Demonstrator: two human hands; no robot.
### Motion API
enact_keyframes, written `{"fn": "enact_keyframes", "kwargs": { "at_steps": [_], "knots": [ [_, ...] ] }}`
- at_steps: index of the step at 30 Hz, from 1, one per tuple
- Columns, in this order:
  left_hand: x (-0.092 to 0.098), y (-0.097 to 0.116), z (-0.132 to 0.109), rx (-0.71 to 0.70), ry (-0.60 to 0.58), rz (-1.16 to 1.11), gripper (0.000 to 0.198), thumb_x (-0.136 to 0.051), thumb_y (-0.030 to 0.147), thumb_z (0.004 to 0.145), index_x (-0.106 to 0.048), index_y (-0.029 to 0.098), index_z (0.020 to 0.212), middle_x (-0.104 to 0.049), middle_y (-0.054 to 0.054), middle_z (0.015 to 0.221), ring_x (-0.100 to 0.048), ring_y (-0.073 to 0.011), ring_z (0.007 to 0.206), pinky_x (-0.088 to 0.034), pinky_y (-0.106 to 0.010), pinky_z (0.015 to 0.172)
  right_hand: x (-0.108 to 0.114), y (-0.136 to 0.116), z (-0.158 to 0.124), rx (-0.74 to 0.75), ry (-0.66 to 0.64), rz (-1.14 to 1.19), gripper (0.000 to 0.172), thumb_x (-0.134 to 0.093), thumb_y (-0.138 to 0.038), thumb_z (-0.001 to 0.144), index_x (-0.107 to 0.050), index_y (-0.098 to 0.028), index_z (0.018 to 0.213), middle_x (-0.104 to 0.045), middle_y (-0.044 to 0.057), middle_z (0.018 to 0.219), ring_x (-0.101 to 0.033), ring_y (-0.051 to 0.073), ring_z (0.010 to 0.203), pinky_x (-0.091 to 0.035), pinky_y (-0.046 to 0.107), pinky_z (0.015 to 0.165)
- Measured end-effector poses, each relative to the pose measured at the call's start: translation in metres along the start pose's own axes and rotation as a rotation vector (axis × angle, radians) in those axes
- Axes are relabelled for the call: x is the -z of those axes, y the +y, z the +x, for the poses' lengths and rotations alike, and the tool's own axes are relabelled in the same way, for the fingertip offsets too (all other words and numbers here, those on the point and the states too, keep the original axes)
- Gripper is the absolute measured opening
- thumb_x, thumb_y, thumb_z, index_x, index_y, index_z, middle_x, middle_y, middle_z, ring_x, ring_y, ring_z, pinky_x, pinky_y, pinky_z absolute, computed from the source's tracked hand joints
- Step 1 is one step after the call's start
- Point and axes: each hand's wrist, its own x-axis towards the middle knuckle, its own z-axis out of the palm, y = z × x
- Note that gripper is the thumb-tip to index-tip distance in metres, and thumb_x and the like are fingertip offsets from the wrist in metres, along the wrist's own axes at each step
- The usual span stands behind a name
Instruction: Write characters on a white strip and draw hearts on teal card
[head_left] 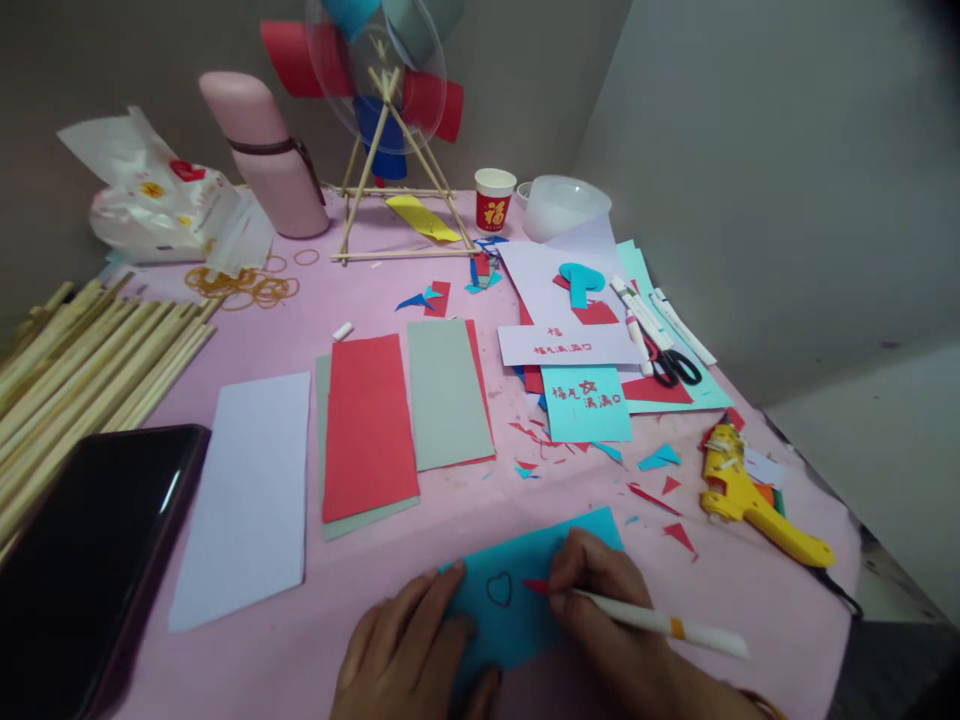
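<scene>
A blue sheet of paper lies at the table's near edge, with a heart outline drawn in dark ink on it. My left hand rests flat on the sheet's left side, fingers stretched out. In my right hand is a white marker with a red tip and an orange band, gripped like a pen. Its tip is just right of the heart; whether it touches the paper I cannot tell.
Red paper, grey paper and white paper lie beyond my hands. Left are a phone and wooden sticks; right, a yellow glue gun and scissors. A stick-framed wheel stands behind.
</scene>
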Motion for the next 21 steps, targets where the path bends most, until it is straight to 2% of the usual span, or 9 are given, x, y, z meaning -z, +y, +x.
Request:
{"fn": "enact_keyframes", "kwargs": {
  "at_steps": [3, 5, 9, 12, 15, 18, 21],
  "knots": [
    [0.002, 0.001, 0.004, 0.000, 0.014, 0.038, 0.036, -0.060, 0.052, 0.071, -0.063, 0.024, 0.094, -0.070, -0.003, 0.105, -0.063, -0.0235, 0.087, -0.044, -0.037, 0.072, 0.000, 0.001, 0.008, -0.072, -0.049, 0.326, 0.009, -0.049, -0.019, 0.070, -0.042, -0.022, 0.065, -0.040, -0.008, 0.051, -0.034, 0.010, 0.047, -0.028, 0.020, 0.044],
    [0.004, 0.003, 0.007, -0.003, 0.012, 0.077, 0.043, -0.059, 0.054, 0.072, -0.061, 0.025, 0.103, -0.070, -0.002, 0.104, -0.063, -0.0236, 0.086, -0.043, -0.038, 0.072, 0.004, 0.000, 0.011, -0.090, -0.051, 0.437, 0.012, -0.050, -0.022, 0.074, -0.041, -0.022, 0.068, -0.039, -0.009, 0.050, -0.031, 0.009, 0.045, -0.025, 0.020, 0.044],
    [0.006, 0.007, 0.010, 0.021, -0.034, 0.106, 0.044, -0.059, 0.050, 0.074, -0.059, 0.025, 0.109, -0.070, -0.002, 0.104, -0.063, -0.0228, 0.086, -0.042, -0.038, 0.075, 0.017, -0.001, 0.007, -0.027, -0.092, 0.283, 0.014, -0.052, -0.031, 0.082, -0.044, -0.022, 0.074, -0.035, -0.009, 0.055, -0.027, 0.009, 0.049, -0.021, 0.022, 0.045],
    [0.009, 0.010, 0.013, 0.075, -0.043, 0.102, 0.046, -0.060, 0.047, 0.073, -0.058, 0.019, 0.110, -0.068, -0.007, 0.106, -0.062, -0.0236, 0.088, -0.042, -0.037, 0.076, 0.023, -0.003, 0.003, -0.043, -0.135, 0.166, 0.016, -0.048, -0.034, 0.086, -0.044, -0.022, 0.076, -0.032, -0.009, 0.057, -0.027, 0.010, 0.050, -0.021, 0.022, 0.046],
    [0.012, 0.015, 0.020, 0.107, -0.065, 0.087, 0.047, -0.061, 0.035, 0.072, -0.054, 0.018, 0.115, -0.065, -0.008, 0.113, -0.061, -0.0243, 0.093, -0.041, -0.038, 0.079, 0.022, -0.003, 0.004, -0.050, -0.119, 0.158, 0.014, -0.048, -0.034, 0.085, -0.042, -0.023, 0.079, -0.033, -0.009, 0.058, -0.029, 0.010, 0.050, -0.023, 0.022, 0.045],
    [0.011, 0.020, 0.030, 0.084, -0.093, 0.035, 0.049, -0.058, 0.023, 0.070, -0.053, 0.022, 0.118, -0.063, -0.004, 0.118, -0.059, -0.0226, 0.097, -0.040, -0.037, 0.080, 0.019, 0.001, 0.006, -0.007, -0.111, 0.131, 0.012, -0.050, -0.030, 0.081, -0.041, -0.023, 0.077, -0.035, -0.009, 0.057, -0.030, 0.010, 0.049, -0.025, 0.021, 0.044],
    [0.008, 0.021, 0.038, 0.067, -0.079, -0.015, 0.045, -0.056, 0.024, 0.072, -0.054, 0.022, 0.117, -0.063, -0.005, 0.117, -0.058, -0.0229, 0.099, -0.041, -0.037, 0.079, 0.020, 0.007, 0.006, 0.092, -0.152, 0.051, 0.008, -0.049, -0.024, 0.079, -0.043, -0.023, 0.074, -0.036, -0.008, 0.055, -0.033, 0.010, 0.046, -0.025, 0.021, 0.044]
  ]
}}
